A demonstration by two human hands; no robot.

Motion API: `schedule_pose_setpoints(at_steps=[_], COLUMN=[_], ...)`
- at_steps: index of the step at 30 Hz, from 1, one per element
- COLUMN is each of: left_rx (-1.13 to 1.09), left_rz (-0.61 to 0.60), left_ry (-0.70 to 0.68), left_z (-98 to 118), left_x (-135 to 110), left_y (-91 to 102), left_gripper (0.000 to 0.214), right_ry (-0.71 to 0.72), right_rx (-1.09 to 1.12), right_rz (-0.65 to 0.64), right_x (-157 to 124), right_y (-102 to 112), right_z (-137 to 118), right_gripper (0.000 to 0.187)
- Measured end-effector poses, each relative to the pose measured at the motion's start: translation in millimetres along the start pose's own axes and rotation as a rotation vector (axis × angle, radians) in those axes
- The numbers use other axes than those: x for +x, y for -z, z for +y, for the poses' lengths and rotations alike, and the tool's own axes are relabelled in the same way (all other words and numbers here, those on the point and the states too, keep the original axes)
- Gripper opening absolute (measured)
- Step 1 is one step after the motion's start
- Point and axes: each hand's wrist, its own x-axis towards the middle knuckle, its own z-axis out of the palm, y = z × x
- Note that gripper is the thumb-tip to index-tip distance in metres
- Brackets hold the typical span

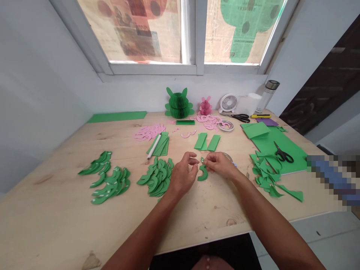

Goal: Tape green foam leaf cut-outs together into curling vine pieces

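Observation:
Between my hands a curved green paper piece (203,174) stands out against the table, with a small whitish bit at its upper end. My right hand (221,165) pinches at that upper end; the fingertips hide exactly what they grip. Just left of the piece is my left hand (183,173), its fingers bent and apart from the thumb, with nothing visible between them. Beside the left hand lies a pile of curved green pieces (156,178). Farther left, more curved green pieces (112,185) carry white strips. A roll of tape (227,156) is partly hidden behind my right hand.
Green scraps (266,174), black-handled scissors (284,154) and green sheets (289,144) lie at the right. A white pen (154,146) rests on green rectangles. Pink cutouts (150,132), a green honeycomb paper figure (180,105) and a small fan (228,102) are toward the wall.

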Motion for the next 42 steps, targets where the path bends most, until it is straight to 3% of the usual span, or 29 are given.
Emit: schedule_pose_setpoints(at_steps=[6, 15, 21, 24, 33, 42], left_rx=[0.343, 0.372, 0.485, 0.525, 0.622, 0.611], left_rz=[-0.206, -0.357, -0.391, -0.398, -0.425, -0.370], left_ry=[-0.224, -0.522, -0.540, -0.551, -0.577, -0.638], left_z=[13, -13, -15, -15, -15, -24], left_x=[-14, -32, -36, -39, -44, -44], left_y=[9.8, 9.5, 11.2, 9.2, 12.4, 14.3], left_gripper=[0.012, 0.024, 0.021, 0.018, 0.020, 0.016], right_ry=[0.043, 0.045, 0.114, 0.100, 0.078, 0.078], right_rx=[-0.105, -0.279, -0.602, -0.677, -0.643, -0.598], right_rz=[-0.022, -0.003, 0.136, 0.134, 0.053, -0.006], right_x=[-1, -2, -8, -10, -14, -14], right_y=[2, -1, -4, -5, -18, -19], right_z=[3, 2, -15, -17, -19, -15], right_gripper=[0.010, 0.014, 0.017, 0.018, 0.018, 0.018])
